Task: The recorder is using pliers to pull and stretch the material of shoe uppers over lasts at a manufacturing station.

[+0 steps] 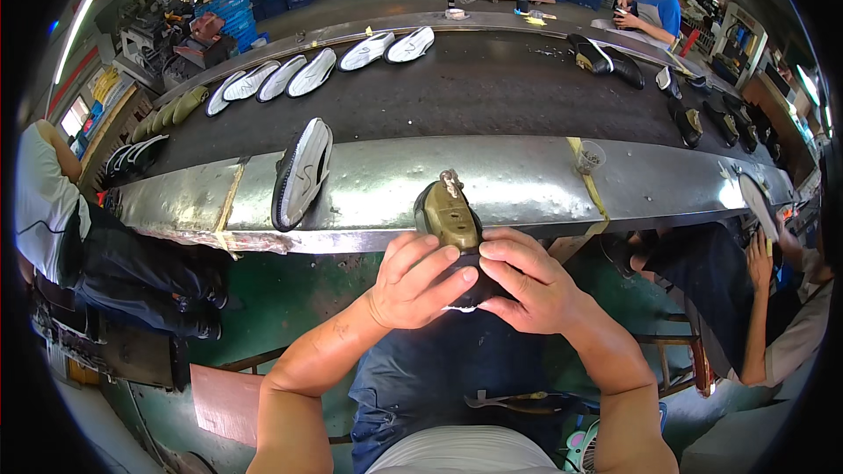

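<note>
Just in front of the bench edge, a black shoe upper (468, 276) is pulled around an olive-gold shoe last (456, 221), whose heel end points away from me. A worn metal fitting (451, 183) juts from the far end of the last. My left hand (420, 279) grips the upper from the left, thumb and fingers closed on its near part. From the other side my right hand (533, 279) pinches the same part. A bit of white shows at its lower edge. Pincers (509, 400) with a pale handle lie across my lap.
A grey-white shoe with a black edge (303, 174) rests on the metal ledge (378, 177) to the left. A small clear cup (590, 157) stands on the right. Several similar shoes (311, 74) line the dark belt's far side. Co-workers (648, 13) sit at both ends.
</note>
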Demonstrator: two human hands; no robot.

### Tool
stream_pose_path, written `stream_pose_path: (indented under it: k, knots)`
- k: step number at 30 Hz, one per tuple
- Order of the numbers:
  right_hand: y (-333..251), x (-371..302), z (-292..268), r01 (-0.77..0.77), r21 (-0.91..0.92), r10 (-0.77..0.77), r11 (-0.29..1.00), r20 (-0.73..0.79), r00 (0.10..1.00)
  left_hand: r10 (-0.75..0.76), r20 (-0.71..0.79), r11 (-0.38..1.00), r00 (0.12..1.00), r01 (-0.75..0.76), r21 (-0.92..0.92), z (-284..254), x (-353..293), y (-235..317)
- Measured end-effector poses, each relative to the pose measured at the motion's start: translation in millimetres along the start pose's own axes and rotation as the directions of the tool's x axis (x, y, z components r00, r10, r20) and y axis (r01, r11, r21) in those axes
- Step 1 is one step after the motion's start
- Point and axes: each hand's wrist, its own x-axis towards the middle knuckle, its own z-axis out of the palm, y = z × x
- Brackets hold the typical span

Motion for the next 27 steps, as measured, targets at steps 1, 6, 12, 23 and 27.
stream_pose_path:
  k: [1,6,12,23,27]
  knots:
    - [-0.6,-0.5,-0.2,0.006,0.004,-0.006,1.0,0.002,1.0,0.01,-0.006,1.0,1.0,-0.01,-0.003,-0.9,0.7,0.7]
    - [3.3,1.8,-0.4,-0.094,0.057,0.092,0.994,0.036,0.995,0.024,-0.041,0.997,0.999,-0.027,-0.068,0.6,3.2,3.9]
    - [-1.4,16.4,-6.1,-0.099,-0.057,0.107,0.993,0.16,0.981,-0.105,-0.035,0.985,0.994,0.099,-0.14,6.1,-7.5,4.8]
    - [72.8,14.9,7.9,-0.097,-0.262,0.121,0.96,0.074,0.99,-0.462,0.241,0.884,0.853,0.42,0.205,-27.3,-18.6,-48.6]
    - [159.4,33.5,8.9,-0.063,-0.391,0.099,0.918,0.071,0.993,-0.703,0.08,0.537,0.707,0.453,0.712,-75.1,-55.0,-122.3]
